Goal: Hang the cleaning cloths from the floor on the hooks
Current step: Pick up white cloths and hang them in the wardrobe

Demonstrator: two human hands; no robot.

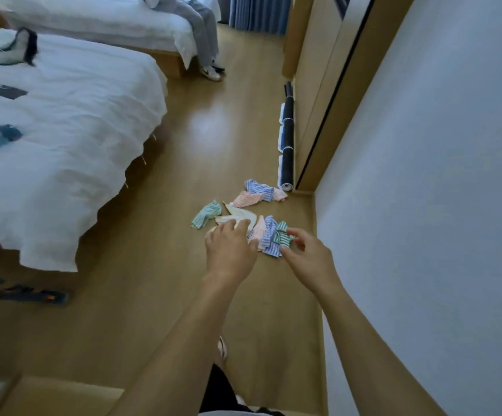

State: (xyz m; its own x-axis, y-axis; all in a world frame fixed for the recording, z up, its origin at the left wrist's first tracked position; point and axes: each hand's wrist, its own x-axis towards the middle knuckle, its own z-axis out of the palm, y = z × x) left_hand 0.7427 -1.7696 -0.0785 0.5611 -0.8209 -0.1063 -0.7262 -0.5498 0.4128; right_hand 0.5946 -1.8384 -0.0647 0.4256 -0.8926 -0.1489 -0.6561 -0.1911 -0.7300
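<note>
The cleaning cloths [243, 211] are scattered on the wooden floor [159, 289], close to the corner where the white wall [424, 175] meets the wardrobe side. Striped pieces in blue, pink, green and cream are seen, some overlapping, all crumpled. They are judged light, soft and limp, without stiffness; each is best pinched at an edge or corner so that it hangs free and can be separated from its neighbours. If a hanging loop is fitted, it cannot be made out at this size.

The left hand [230, 250] is extended over the cream cloth [237, 219], fingers loosely bent, nothing gripped; whether the fingertips touch the fabric cannot be told. The right hand [306, 256] is held just beside the green-and-blue striped cloth [276, 238], thumb and forefinger brought close at its edge; whether the fabric is already pinched cannot be told.

Outward from the pile, a rolled dark mat [288, 139] lies along the wardrobe base. A white bed [63, 145] stands to the left, with small dark items on its cover. A second bed [93, 16] is seen farther off, on which a seated person's legs [201, 34] are visible.

No hooks are shown in the head view; their place and height are unknown. The exact count of cloths is obscured by overlap and by the hands. Motion blur softens detail at the frame edges.
</note>
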